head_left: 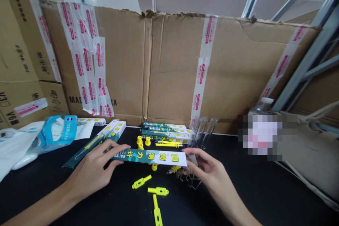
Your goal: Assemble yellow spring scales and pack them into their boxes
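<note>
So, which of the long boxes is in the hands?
The box nearest the camera, held crosswise: the left hand holds its teal end, the right hand its white end. The other boxes lie on the table behind it.

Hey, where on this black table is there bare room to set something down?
Bare tabletop lies right of the right hand, up to the beige bag. Another patch sits near-left, between the left hand and the white plastic bag. The middle is crowded: yellow plastic parts below the long box both hands hold, stacked boxes behind it.
</note>
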Demonstrator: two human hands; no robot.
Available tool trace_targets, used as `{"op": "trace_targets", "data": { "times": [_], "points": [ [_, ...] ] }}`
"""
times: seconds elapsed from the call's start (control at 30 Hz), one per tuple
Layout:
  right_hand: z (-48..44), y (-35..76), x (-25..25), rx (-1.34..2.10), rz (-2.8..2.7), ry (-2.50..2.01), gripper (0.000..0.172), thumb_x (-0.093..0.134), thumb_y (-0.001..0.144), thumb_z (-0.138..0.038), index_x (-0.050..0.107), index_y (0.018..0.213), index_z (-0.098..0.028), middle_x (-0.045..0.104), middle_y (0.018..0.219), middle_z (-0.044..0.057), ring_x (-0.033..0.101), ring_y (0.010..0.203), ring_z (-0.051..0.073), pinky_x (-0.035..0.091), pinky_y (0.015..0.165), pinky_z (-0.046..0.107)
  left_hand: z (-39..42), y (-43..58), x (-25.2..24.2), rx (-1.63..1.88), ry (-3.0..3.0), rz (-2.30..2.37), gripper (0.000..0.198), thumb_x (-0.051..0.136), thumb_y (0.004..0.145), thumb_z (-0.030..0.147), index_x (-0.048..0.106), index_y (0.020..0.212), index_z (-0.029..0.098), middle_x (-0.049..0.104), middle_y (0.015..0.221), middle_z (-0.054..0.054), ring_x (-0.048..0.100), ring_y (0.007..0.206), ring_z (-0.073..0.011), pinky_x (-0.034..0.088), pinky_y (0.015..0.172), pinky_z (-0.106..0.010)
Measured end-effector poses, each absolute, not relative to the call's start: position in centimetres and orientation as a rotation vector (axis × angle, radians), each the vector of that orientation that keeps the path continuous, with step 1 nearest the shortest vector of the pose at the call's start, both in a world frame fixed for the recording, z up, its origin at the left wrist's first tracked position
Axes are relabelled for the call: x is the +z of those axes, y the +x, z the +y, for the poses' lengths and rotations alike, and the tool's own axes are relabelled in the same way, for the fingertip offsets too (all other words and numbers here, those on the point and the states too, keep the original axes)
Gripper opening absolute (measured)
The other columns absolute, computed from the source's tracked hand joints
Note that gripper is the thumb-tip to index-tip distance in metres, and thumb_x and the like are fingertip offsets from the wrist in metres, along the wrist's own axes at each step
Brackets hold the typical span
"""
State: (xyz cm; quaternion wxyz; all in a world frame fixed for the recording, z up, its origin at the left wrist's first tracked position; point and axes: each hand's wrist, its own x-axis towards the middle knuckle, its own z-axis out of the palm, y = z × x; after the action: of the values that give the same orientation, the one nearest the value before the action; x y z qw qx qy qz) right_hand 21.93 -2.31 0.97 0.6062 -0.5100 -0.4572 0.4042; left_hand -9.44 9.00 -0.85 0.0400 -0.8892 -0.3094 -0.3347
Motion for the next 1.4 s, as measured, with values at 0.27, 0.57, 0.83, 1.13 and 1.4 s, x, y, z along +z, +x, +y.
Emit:
{"op": "trace_targets", "data": {
  "times": [0.27, 0.57, 0.83, 1.13, 1.4],
  "points": [
    [-2.6, 21.8, 1.1, 0.891, -1.096, -1.052, 0.045, 0.080, 0.077, -0.045, 0.070, 0.116, -0.026, 0.072, 0.114, 0.008, 0.071, 0.098, 0.027, 0.061, 0.087, 0.041, 9.1, -9.3, -0.9, -1.046, -2.695, -0.988, 0.033, 0.054, 0.096, 0.027, 0.064, 0.127, 0.028, 0.066, 0.108, -0.006, 0.068, 0.097, -0.0229, 0.057, 0.088, -0.035],
    [-2.5, 21.9, 0.4, 0.749, -1.121, -1.133, 0.030, 0.078, 0.080, -0.042, 0.072, 0.103, -0.024, 0.073, 0.089, 0.003, 0.071, 0.074, 0.020, 0.063, 0.069, 0.032, 8.7, -9.3, -0.9, -0.995, -2.719, -0.977, 0.035, 0.056, 0.095, 0.027, 0.062, 0.129, 0.031, 0.067, 0.106, -0.004, 0.068, 0.096, -0.0224, 0.057, 0.087, -0.035],
    [-2.7, 22.3, -0.1, 0.658, -1.131, -1.243, 0.048, 0.067, 0.087, -0.054, 0.070, 0.126, -0.026, 0.074, 0.122, 0.010, 0.075, 0.095, 0.029, 0.062, 0.085, 0.043, 8.7, -9.2, -0.8, -1.031, -2.676, -0.957, 0.034, 0.056, 0.094, 0.025, 0.065, 0.126, 0.029, 0.067, 0.100, -0.004, 0.068, 0.089, -0.0213, 0.057, 0.082, -0.032],
    [-2.3, 22.8, -0.6, 0.821, -1.028, -1.241, 0.051, 0.077, 0.078, -0.053, 0.074, 0.117, -0.021, 0.082, 0.099, 0.008, 0.075, 0.100, 0.032, 0.059, 0.094, 0.045, 8.6, -9.7, -1.1, -0.965, -2.628, -0.908, 0.042, 0.053, 0.095, 0.021, 0.060, 0.135, 0.032, 0.064, 0.105, -0.006, 0.068, 0.095, -0.0235, 0.057, 0.085, -0.035],
    [-2.3, 22.8, -0.5, 0.799, -1.042, -1.286, 0.045, 0.077, 0.078, -0.055, 0.071, 0.105, -0.020, 0.083, 0.093, 0.009, 0.076, 0.096, 0.031, 0.062, 0.089, 0.043, 8.3, -9.5, -1.3, -0.974, -2.693, -0.846, 0.042, 0.054, 0.097, 0.024, 0.056, 0.138, 0.031, 0.062, 0.104, -0.006, 0.069, 0.090, -0.0201, 0.058, 0.083, -0.033]
  ]
}}
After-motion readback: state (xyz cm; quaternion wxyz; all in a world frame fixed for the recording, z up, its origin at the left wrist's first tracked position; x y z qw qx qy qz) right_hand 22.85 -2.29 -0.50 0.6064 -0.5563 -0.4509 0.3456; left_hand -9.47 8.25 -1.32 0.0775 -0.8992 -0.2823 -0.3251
